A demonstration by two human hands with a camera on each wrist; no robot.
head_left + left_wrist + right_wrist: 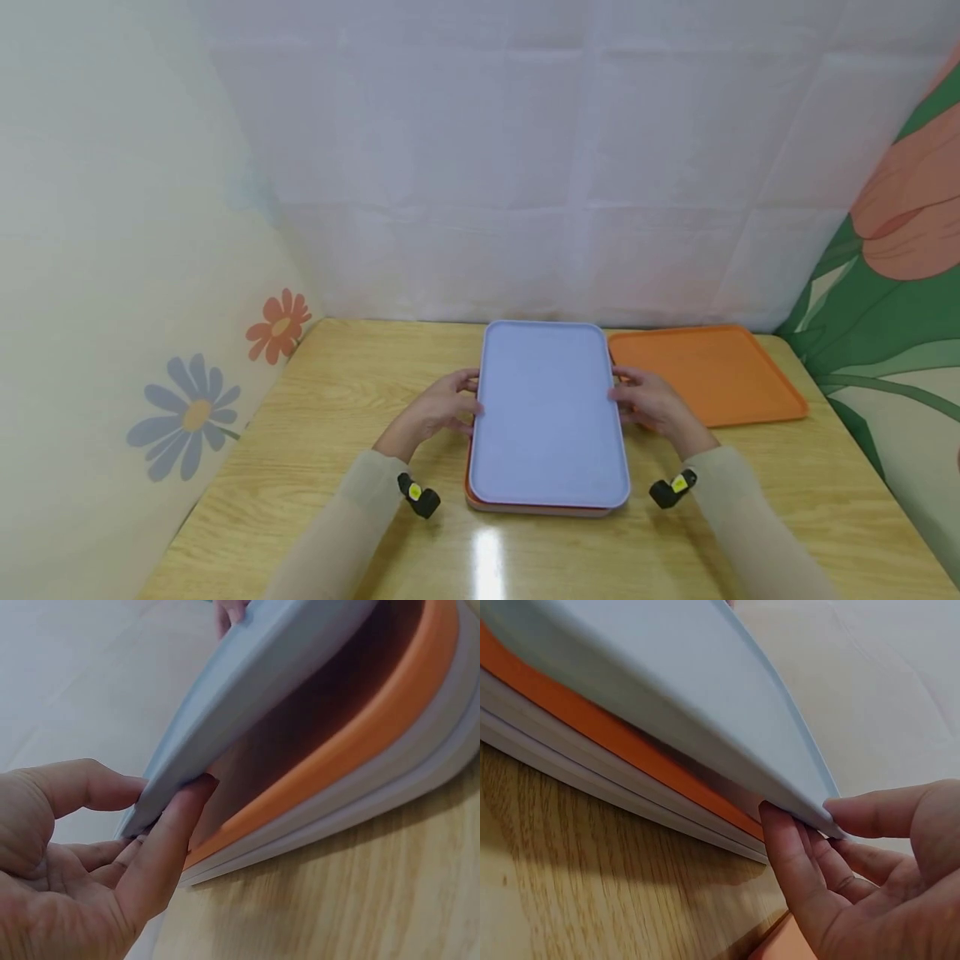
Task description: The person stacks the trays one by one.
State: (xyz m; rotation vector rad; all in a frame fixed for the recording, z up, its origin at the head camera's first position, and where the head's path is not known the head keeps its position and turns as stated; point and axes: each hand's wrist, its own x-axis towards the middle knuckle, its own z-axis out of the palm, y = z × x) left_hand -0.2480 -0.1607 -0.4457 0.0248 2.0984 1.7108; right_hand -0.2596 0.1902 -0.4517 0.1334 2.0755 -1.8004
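Observation:
A light blue rectangular tray point(551, 412) lies uppermost over a stack, its far part lifted off the tray below. My left hand point(444, 404) pinches its left edge, thumb above and fingers beneath, as the left wrist view shows. On the opposite edge my right hand point(651, 402) pinches the same tray, its thumb point(874, 814) on top of the rim. Directly underneath sits an orange tray point(405, 697), with pale trays point(450, 712) stacked below it on the table. A dark gap shows between the blue tray and the orange one.
Another orange tray point(712, 375) lies flat at the back right of the wooden table point(360, 367). A white cloth point(480, 167) hangs along the back. Flower-patterned panels point(183, 417) stand at both sides.

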